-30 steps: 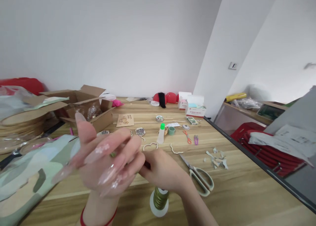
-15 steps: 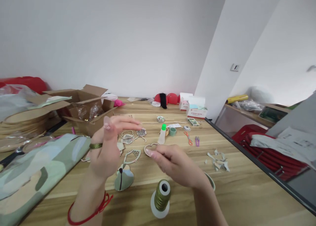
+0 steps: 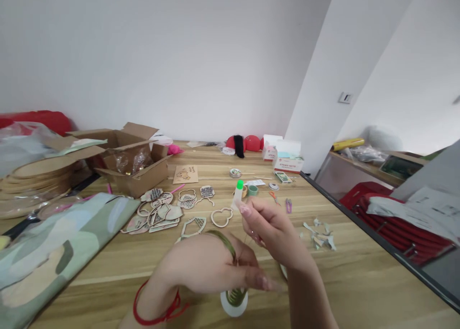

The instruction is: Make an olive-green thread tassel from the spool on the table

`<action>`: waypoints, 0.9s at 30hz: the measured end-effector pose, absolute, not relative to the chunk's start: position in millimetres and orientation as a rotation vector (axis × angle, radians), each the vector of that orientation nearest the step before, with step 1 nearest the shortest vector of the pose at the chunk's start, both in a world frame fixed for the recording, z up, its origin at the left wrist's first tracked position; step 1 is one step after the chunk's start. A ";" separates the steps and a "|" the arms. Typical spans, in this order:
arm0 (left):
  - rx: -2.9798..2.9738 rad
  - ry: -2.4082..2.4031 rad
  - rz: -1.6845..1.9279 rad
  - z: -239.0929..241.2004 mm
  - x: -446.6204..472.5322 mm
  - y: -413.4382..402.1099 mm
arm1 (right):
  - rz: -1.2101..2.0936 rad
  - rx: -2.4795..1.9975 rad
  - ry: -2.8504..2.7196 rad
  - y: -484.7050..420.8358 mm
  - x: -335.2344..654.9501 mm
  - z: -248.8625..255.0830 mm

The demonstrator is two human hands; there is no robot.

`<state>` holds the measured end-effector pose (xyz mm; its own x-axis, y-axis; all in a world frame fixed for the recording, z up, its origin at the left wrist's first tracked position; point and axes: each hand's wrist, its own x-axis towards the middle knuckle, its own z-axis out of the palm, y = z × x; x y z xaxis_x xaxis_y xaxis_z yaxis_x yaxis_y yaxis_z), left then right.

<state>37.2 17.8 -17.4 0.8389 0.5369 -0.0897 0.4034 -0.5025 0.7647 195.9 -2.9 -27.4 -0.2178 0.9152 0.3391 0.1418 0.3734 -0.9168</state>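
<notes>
My left hand lies low over the table, fingers stretched flat to the right, with green thread wound round them. It covers the top of the green thread spool on its white base. My right hand is raised just right of it, fingertips pinched together on the thin thread end. Wooden cut-out shapes lie behind my hands, with a gourd-shaped frame among them.
An open cardboard box stands at the back left, patterned green fabric at the left. A glue bottle, tape rolls, small scissors and paper scraps lie mid-table. The table's edge runs along the right.
My left hand dropped from upright in front of me down over the spool, fingers now pointing right. My right hand rose and shifted right, pinching the thread. The view tilted slightly.
</notes>
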 end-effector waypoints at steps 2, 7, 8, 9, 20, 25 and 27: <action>2.165 0.763 0.056 -18.1 44.8 16.6 | 0.941 -0.979 -1.653 -1.5 192.5 -28.1; 2.102 0.927 -0.022 -22.2 53.8 17.3 | 0.917 -0.986 -1.670 -2.6 191.2 -28.8; 2.109 0.909 0.003 -23.2 53.1 18.5 | 0.915 -0.979 -1.656 -3.4 192.5 -28.6; 2.118 0.880 0.036 -24.0 51.6 20.1 | 0.921 -0.971 -1.636 -4.2 194.1 -28.2; 1.917 0.647 0.472 -15.0 31.9 32.1 | 0.860 -0.885 -1.444 -0.4 210.0 -27.2; 1.453 0.518 1.107 -21.1 41.3 40.9 | 0.839 -0.859 -1.434 -1.0 212.8 -28.4; 1.128 0.433 1.303 -20.7 41.8 47.2 | 0.837 -0.836 -1.414 -1.3 213.8 -28.3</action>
<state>41.8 47.2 -20.7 0.2805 0.9041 0.3223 -0.5310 -0.1336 0.8368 213.8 -1.3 -28.3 -0.0082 0.8787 0.4772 0.0044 0.4773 -0.8788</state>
